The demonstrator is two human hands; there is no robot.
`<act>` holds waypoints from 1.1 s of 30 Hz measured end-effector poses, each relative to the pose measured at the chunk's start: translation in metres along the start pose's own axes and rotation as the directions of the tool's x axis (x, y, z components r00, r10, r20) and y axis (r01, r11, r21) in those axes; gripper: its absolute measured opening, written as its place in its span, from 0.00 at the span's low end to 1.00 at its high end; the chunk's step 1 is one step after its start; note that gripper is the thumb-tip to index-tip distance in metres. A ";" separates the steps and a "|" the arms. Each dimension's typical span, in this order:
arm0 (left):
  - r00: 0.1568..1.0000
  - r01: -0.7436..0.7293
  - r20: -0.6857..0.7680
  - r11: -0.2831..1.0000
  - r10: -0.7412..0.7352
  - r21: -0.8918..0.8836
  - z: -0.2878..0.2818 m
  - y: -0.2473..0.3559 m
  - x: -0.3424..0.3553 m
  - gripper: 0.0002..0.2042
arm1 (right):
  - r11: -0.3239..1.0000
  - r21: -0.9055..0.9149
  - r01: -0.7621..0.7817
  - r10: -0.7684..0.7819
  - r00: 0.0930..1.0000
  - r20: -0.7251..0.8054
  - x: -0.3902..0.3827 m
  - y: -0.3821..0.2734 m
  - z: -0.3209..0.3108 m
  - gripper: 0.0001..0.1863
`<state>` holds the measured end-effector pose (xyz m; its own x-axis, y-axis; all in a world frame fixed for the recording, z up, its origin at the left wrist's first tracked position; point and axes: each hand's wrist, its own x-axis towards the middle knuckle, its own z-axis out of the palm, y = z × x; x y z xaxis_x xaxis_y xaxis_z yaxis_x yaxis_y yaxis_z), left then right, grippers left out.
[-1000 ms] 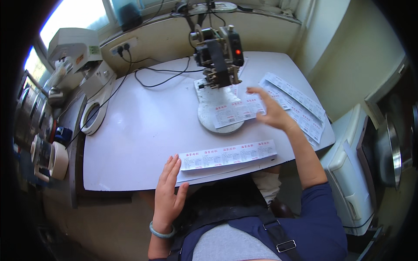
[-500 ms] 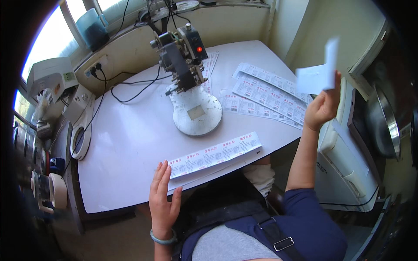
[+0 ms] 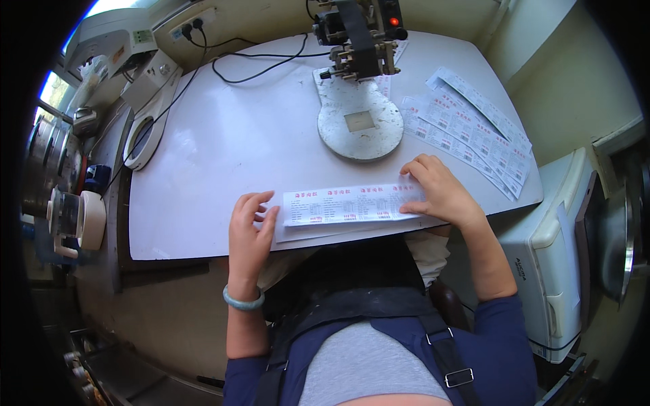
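Note:
A stack of long white label strips [image 3: 345,203] with red and dark print lies along the table's near edge. At its left end my left hand [image 3: 249,227] hovers just beside the paper, fingers loosely curled and thumb apart, with nothing in it. My right hand [image 3: 443,195] is at the right end, its thumb on the lower edge and its fingers spread near the upper edge. The hand touches the strip without visibly closing on it. Beyond the stack stands a coding machine with a rounded metal base plate [image 3: 359,139] and a dark head [image 3: 362,40].
More printed label strips [image 3: 477,128] lie fanned out at the table's right. Black cables [image 3: 264,68] cross the back left of the white table [image 3: 196,203]. A ring-shaped white stand [image 3: 142,139] is at the left edge, and a white appliance [image 3: 542,250] stands at the right.
My right hand has come down from the upper right to the stack, and the folded white paper it held is gone from it. My head view has shifted; the machine appears higher and further right.

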<state>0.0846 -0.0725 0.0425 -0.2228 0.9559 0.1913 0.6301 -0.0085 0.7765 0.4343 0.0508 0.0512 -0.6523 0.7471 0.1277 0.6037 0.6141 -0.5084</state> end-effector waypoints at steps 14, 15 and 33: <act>0.989 -0.131 -0.024 0.798 0.144 -0.589 0.009 0.000 0.023 0.31 | 0.972 0.233 0.027 -0.049 0.995 0.086 0.056 -0.015 -0.042 0.13; 0.982 -0.157 -0.007 0.788 0.190 -0.595 0.003 0.001 0.024 0.32 | 0.961 0.271 -0.058 0.009 0.984 0.179 0.063 -0.016 -0.047 0.14; 0.988 0.101 -0.050 0.849 -0.148 -0.519 -0.023 -0.030 0.037 0.10 | 0.960 -0.162 0.228 -0.254 0.953 -0.167 0.097 -0.044 -0.071 0.19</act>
<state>0.0402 -0.0434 0.0407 -0.3508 0.9306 0.1044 0.1264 -0.0634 0.9900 0.3766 0.1143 0.1462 -0.6987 0.5979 0.3930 0.5052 0.8012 -0.3207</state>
